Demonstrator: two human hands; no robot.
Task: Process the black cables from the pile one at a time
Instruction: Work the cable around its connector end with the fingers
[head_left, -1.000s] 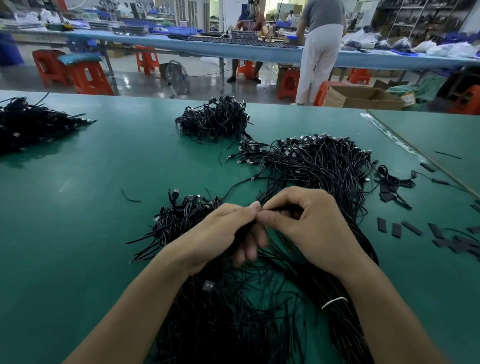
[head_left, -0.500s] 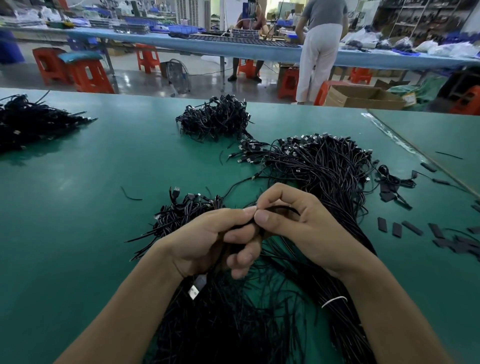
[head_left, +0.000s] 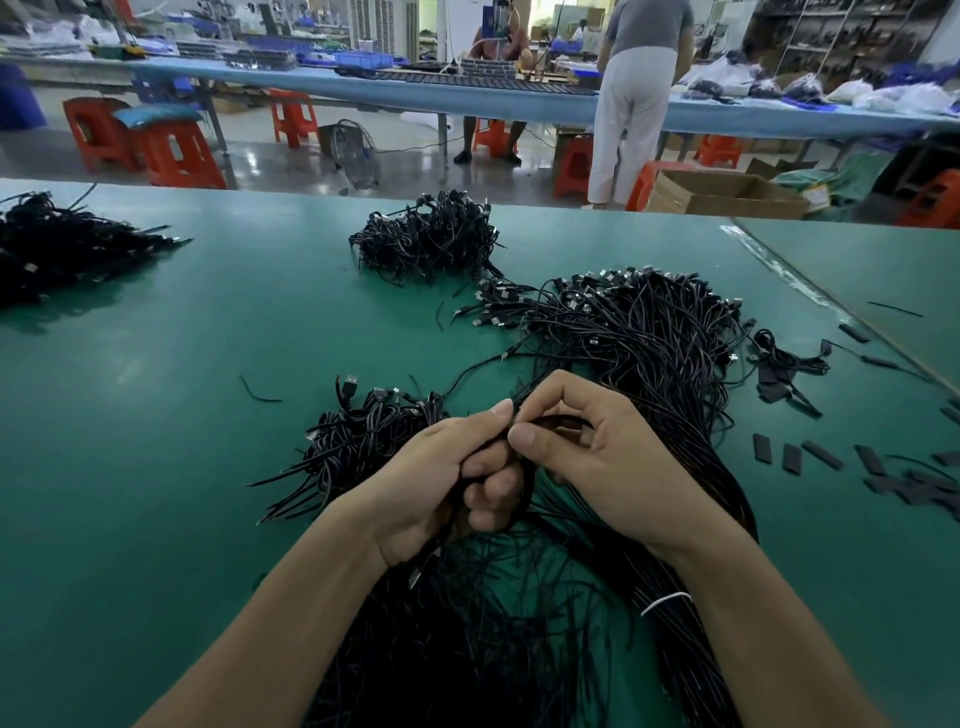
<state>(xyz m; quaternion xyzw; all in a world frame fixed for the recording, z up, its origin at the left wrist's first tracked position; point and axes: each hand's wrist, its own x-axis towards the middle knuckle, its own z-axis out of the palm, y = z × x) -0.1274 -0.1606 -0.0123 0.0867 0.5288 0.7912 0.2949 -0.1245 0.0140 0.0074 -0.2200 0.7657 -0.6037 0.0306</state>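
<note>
Your left hand (head_left: 441, 478) curls its fingers round a thin black cable (head_left: 529, 480), thumb pinching it at the top. Your right hand (head_left: 597, 457) pinches the same cable just beside that thumb. Both hands are over the near end of the large tangled pile of black cables (head_left: 649, 332) on the green table mat (head_left: 156, 415). A smaller black cable bundle (head_left: 363, 436) lies just left of that pile, and flat black strips (head_left: 792, 457) lie to its right.

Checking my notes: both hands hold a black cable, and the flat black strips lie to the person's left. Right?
No: the head view shows the flat black strips on the person's right. Left hand and right hand do hold the black cable.
</note>
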